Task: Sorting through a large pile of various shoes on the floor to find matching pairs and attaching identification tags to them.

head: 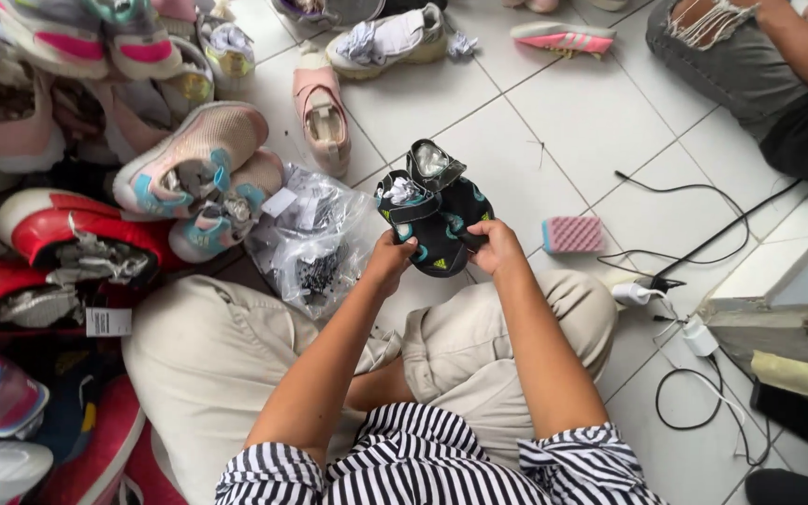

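Above the lap, the left hand (pixel 391 259) and right hand (pixel 496 247) each grasp one of two small black sandals (pixel 432 210), held together, paper stuffing inside. Beyond lie a plastic bag (pixel 310 238), a pink sponge (pixel 571 234) and piled shoes (pixel 180 159) on the tiled floor (pixel 591 122).

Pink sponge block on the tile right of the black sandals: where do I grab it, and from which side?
Take the pink sponge block across its two long sides, coming straight down. It lies flat on the white tile floor, apart from the black sandals and the cables, so both sides are free.
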